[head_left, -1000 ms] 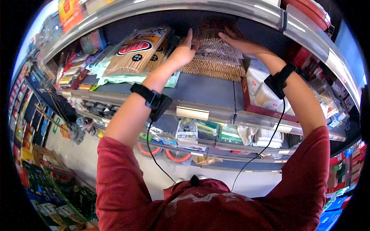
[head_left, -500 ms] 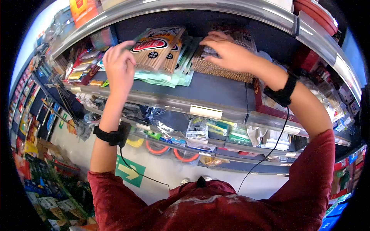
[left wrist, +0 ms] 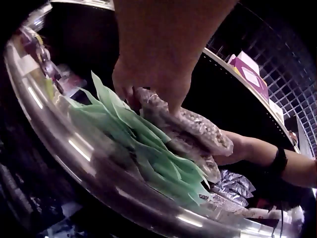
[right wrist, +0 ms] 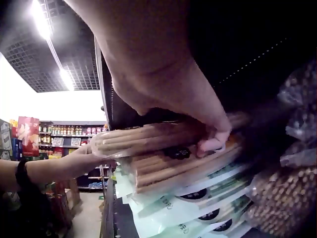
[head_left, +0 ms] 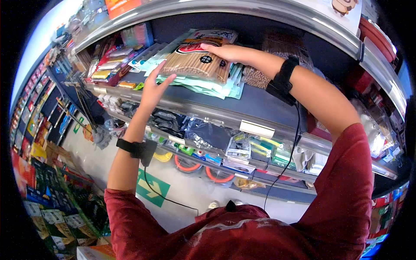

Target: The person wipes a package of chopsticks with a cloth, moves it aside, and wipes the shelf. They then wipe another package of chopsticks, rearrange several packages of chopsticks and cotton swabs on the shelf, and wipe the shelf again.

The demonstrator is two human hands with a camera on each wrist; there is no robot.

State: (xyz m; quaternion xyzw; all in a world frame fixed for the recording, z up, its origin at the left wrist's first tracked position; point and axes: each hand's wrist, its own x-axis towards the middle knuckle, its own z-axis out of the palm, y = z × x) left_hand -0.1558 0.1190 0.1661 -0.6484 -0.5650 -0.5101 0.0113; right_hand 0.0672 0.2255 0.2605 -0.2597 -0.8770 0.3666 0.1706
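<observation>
A clear bag of wooden chopsticks (head_left: pixel 190 63) with a red-and-yellow label lies on top of another such bag and pale green packets (head_left: pixel 216 86). My right hand (head_left: pixel 227 53) reaches across it, thumb on the label; the right wrist view has its curled fingers (right wrist: pixel 213 144) gripping the far side. At the near left corner, my left hand (head_left: pixel 157 89) holds the bag between spread thumb and fingers. Seen from the left wrist, the left hand (left wrist: pixel 153 82) comes down over the bag's end, hiding part of it.
Bundles of thin round sticks (head_left: pixel 255 78) lie right of the stack. Small colourful packets (head_left: pixel 110 65) fill the shelf's left end. A clear front rail (head_left: pixel 208 113) edges the shelf, and another shelf's rail (head_left: pixel 260 9) runs above. Lower shelves hold packaged goods (head_left: pixel 238 149).
Both hands have left the bundled sticks. My left hand moved left to the chopstick bag's corner, and my right hand followed onto its top. The view has swung left.
</observation>
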